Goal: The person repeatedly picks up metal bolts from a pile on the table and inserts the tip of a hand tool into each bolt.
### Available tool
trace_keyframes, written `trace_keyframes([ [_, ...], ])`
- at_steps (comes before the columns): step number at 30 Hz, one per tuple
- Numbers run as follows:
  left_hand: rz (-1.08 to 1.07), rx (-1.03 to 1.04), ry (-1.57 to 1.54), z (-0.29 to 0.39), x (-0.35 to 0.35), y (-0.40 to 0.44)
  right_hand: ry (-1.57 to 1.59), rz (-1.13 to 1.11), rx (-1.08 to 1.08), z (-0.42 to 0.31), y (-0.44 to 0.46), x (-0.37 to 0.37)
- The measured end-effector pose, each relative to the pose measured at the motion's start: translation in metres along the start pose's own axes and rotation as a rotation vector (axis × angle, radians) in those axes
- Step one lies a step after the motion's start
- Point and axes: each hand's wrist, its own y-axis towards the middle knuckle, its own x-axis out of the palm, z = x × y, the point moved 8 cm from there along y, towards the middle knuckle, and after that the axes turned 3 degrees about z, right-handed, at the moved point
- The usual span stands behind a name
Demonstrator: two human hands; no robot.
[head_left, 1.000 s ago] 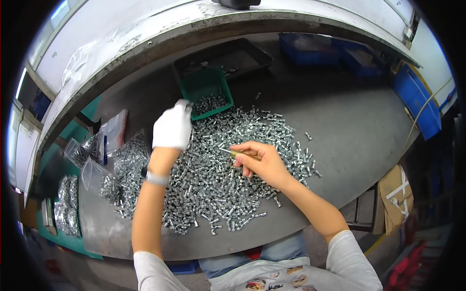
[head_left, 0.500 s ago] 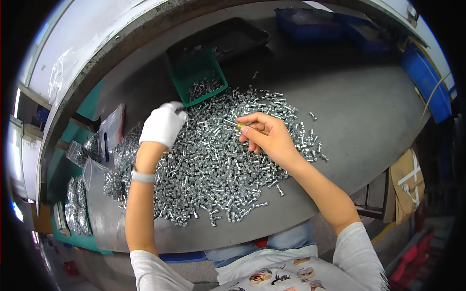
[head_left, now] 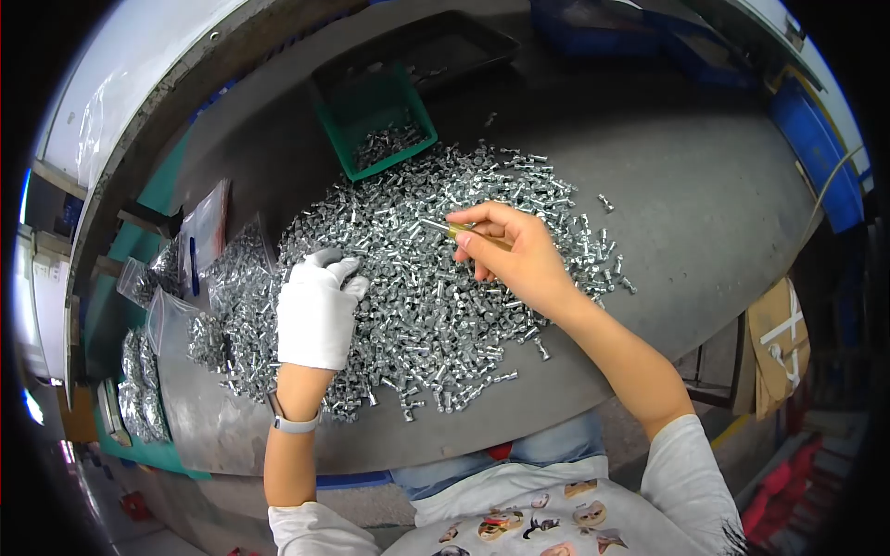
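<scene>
A wide heap of small shiny metal fittings (head_left: 436,343), bolt-like in shape, spreads over the dark table. My left hand (head_left: 320,315), in a white glove, rests at the heap's left part. Its fingers are bent together with their tips down among the fittings, and anything between them is too small or hidden to name. Bare, my right hand (head_left: 519,250) holds a screwdriver (head_left: 455,231) with a yellowish handle between thumb and fingers. The thin metal shaft points left, over the middle of the heap.
Behind the heap, a green bin (head_left: 429,139) lies tipped toward it with more fittings inside. A black tray (head_left: 496,57) is farther back. Plastic bags of fittings (head_left: 144,389) line the left side. Blue bins (head_left: 816,153) stand at the right and back.
My left hand has come away from the green bin, nearer to me and down over the heap. My right hand keeps the screwdriver in nearly the same place. The view has shifted slightly.
</scene>
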Motion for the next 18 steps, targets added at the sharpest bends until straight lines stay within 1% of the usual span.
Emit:
trace_keyframes([
  [2,0.033,0.005,0.033,0.004,-0.002,0.000,0.005,-0.029,-0.043,0.003,-0.001,0.007],
  [3,0.050,0.043,0.044,0.004,0.001,0.001,0.008,-0.041,-0.064,0.005,-0.002,0.010],
  [4,0.067,0.080,0.055,0.003,0.005,0.002,0.003,-0.040,-0.038,0.009,-0.003,0.011],
  [7,0.129,0.166,0.053,0.009,0.003,0.001,-0.244,-0.074,-0.203,-0.003,-0.008,0.019],
  [8,0.149,0.191,0.045,0.012,0.000,-0.001,-0.280,-0.072,-0.285,-0.008,-0.009,0.021],
  [11,0.229,0.127,-0.178,0.012,-0.010,-0.012,-0.328,-0.087,-0.381,-0.014,-0.013,0.026],
  [12,0.194,0.073,-0.199,0.009,-0.005,-0.017,-0.361,-0.086,-0.372,-0.015,-0.016,0.026],
  [15,0.139,0.060,-0.463,0.022,-0.006,-0.025,-0.323,-0.113,-0.422,-0.020,-0.021,0.033],
  [16,0.143,0.070,-0.479,0.024,-0.008,-0.026,-0.334,-0.108,-0.483,-0.021,-0.022,0.034],
  [18,0.144,0.074,-0.508,0.023,-0.009,-0.027,-0.341,-0.118,-0.491,-0.022,-0.023,0.036],
])
